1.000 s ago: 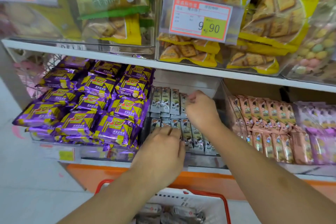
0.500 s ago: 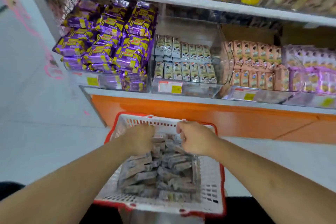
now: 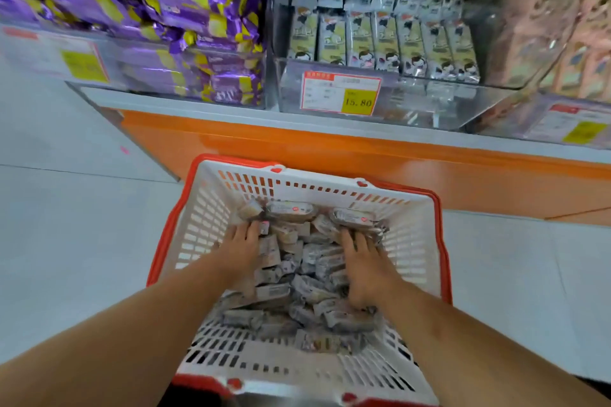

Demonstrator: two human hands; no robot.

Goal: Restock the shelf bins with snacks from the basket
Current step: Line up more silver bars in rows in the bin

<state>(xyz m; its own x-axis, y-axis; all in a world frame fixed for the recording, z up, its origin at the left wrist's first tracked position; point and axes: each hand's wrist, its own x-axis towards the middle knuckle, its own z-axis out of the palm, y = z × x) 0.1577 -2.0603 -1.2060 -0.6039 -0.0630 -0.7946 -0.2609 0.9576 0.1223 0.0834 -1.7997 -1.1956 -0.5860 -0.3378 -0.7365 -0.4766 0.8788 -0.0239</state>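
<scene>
White basket (image 3: 211,208), both hands (image 3: 243,243) (image 3: 362,261) w/ fingers spread flat on snack packs (image 3: 297,274), fingertips partly buried.

— What do we see around the orange base panel (image 3: 330,155)?

— Pale floor tiles (image 3: 72,208) spread to its left and below it. A small pink mark (image 3: 124,150) sits on the floor just left of the panel.

— And above it?

— We read 15.80 on a red-bordered price tag (image 3: 340,92), with blurred yellow tags (image 3: 84,64) further left and right.
</scene>
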